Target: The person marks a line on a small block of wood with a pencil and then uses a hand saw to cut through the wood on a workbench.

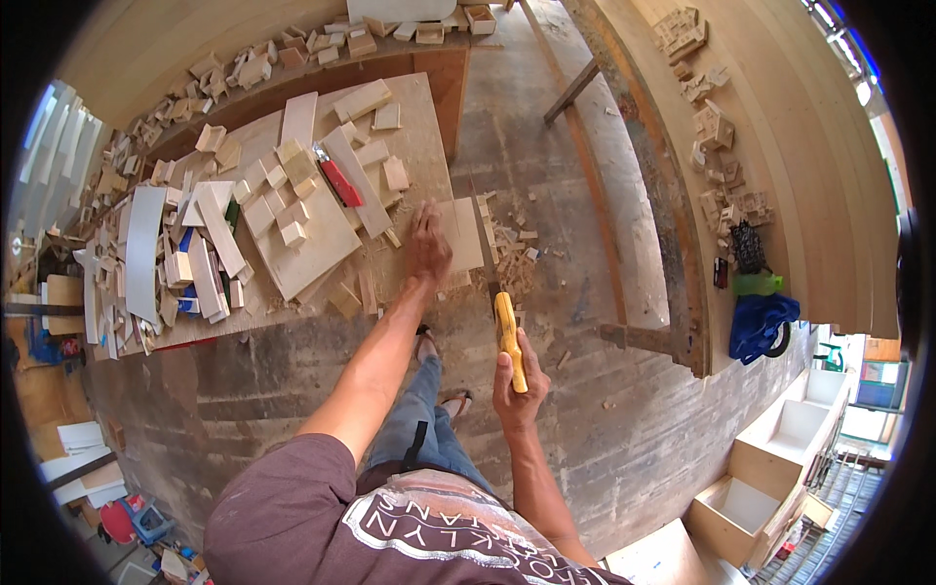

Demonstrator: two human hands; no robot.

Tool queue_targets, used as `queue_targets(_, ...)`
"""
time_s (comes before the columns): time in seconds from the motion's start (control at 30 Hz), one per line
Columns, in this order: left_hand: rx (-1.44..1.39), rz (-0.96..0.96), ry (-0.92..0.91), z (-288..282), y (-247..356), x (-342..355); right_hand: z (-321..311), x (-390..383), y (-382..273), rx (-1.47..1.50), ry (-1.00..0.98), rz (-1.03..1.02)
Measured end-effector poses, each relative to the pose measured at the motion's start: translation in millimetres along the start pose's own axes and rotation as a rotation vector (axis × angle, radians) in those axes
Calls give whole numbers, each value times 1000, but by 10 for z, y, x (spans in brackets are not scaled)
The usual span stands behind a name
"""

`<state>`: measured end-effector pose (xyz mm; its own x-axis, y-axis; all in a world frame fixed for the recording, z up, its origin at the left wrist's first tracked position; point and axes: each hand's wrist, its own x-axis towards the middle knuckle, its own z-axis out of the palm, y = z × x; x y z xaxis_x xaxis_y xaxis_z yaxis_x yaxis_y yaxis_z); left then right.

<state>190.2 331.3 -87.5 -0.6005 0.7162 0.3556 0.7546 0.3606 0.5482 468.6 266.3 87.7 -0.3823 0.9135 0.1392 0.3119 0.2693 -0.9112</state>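
Observation:
My left hand [427, 249] lies on a thin wooden board [460, 234] at the bench's right edge, its fingers bent slightly and resting on top. My right hand [517, 380] grips the yellow handle of a hand saw [512, 341], whose long blade points away from me along the board's right side. Wooden offcuts, strips and small blocks [292, 232] cover the plywood bench [424, 132]. A red-handled tool [338, 182] lies among them, left of my left hand.
Sawdust and scraps lie on the concrete floor [604, 419]. A right-hand bench [799, 175] holds small wooden pieces and a blue bag [756, 327]. Open boxes [741, 502] stand at lower right. A back shelf [370, 58] carries several small wooden pieces.

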Motion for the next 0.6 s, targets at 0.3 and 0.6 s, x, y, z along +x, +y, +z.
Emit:
queue_targets(0.3,44,-76,-232,-471,74,-52,-197,-127,77,15,37,2)
queue_targets(0.6,317,2,-347,-547,328,11,-115,-121,151,-6,-17,-24)
